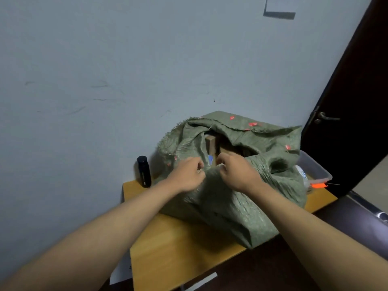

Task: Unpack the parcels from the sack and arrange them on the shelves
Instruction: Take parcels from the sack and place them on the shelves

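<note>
A green woven sack (231,185) with red markings sits on a wooden tabletop (178,248) against a pale wall, its mouth open so that brown cardboard parcels (211,145) show inside. The left hand (188,173) and the right hand (235,169) both have their fingers curled, each grip pinching the near edge of the sack's mouth, close together. A black bottle (144,171) stands upright just left of the sack, a clear plastic bin (315,169) lies behind it on the right, and a dark door (357,101) with a lever handle fills the right side.
</note>
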